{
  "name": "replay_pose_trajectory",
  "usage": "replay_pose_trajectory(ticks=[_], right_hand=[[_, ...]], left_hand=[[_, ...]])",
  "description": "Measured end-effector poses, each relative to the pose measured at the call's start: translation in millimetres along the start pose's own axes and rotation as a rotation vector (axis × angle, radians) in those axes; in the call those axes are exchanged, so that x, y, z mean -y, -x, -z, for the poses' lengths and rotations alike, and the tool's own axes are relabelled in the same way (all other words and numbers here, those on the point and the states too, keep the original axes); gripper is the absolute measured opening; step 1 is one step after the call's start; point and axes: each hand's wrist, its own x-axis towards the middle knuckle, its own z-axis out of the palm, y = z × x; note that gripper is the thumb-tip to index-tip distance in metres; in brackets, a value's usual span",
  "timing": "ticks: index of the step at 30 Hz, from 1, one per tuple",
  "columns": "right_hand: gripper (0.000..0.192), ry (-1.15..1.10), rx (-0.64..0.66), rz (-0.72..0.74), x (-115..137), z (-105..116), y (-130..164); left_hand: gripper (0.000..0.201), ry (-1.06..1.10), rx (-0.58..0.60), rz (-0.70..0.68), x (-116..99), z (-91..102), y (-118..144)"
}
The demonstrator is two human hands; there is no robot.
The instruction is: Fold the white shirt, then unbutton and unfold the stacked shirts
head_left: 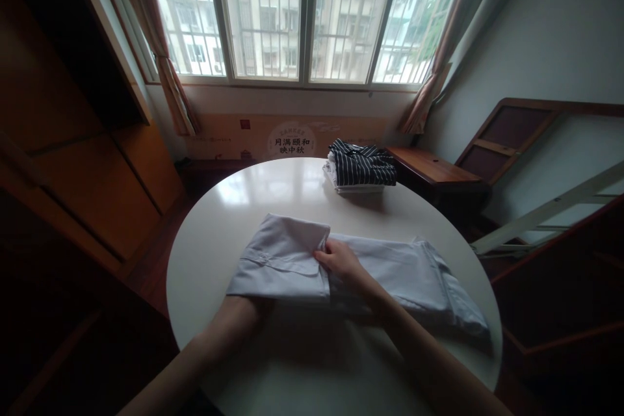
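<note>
A pale white garment (390,266) lies lengthwise across the round white table, its kind unclear. Its left part is folded over towards the right and slightly raised, with a seam running across it. My right hand (338,259) pinches the edge of this folded part near the middle, thumb on top. My left forearm (234,325) reaches under the folded part from the near side; the cloth covers the left hand, so its fingers are hidden. At the right end, the garment's layers lie bunched and overlapping.
A stack of folded clothes (363,166), with a black-and-white striped one on top, sits at the table's far edge. Around the round table (195,240) stand wooden cabinets (127,188) on the left and a small wooden desk (433,166) on the right. A barred window is behind.
</note>
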Motion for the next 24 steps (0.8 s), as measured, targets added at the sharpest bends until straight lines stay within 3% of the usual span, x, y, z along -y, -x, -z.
replay_pose_trajectory(ticks=[3, 5, 8, 10, 12, 15, 19, 24], right_hand=[[0.019, 0.134, -0.096, 0.008, 1.9, -4.7, 0.0], [0.019, 0.177, -0.129, 0.019, 1.4, -6.6, -0.5], [0.021, 0.188, -0.137, 0.026, 0.9, -6.3, -0.1], [0.022, 0.17, -0.13, 0.035, 1.4, -4.8, 0.9], [0.023, 0.138, -0.122, 0.052, 1.8, -3.4, 1.8], [0.022, 0.113, -0.131, 0.045, 0.5, -2.3, 1.6], [0.021, 0.098, -0.113, 0.017, -3.6, -1.6, -1.2], [0.021, 0.102, -0.053, 0.04, -6.8, -0.2, -1.4]], left_hand=[[0.036, 0.051, 0.196, -0.023, -9.8, 32.9, 17.1], [0.036, 0.231, 0.217, -0.12, -16.4, 60.7, 21.4], [0.041, 0.354, -0.029, -0.084, -22.1, 95.4, 6.0], [0.041, 0.312, -0.207, -0.057, -22.4, 102.2, -18.7], [0.038, 0.227, -0.275, -0.095, -20.5, 91.0, -48.8], [0.041, -0.028, -0.2, -0.126, -15.8, 50.5, -86.5], [0.046, -0.212, -0.197, -0.082, -10.9, 3.3, -104.1], [0.053, -0.244, -0.199, -0.031, -8.2, -3.9, -103.8]])
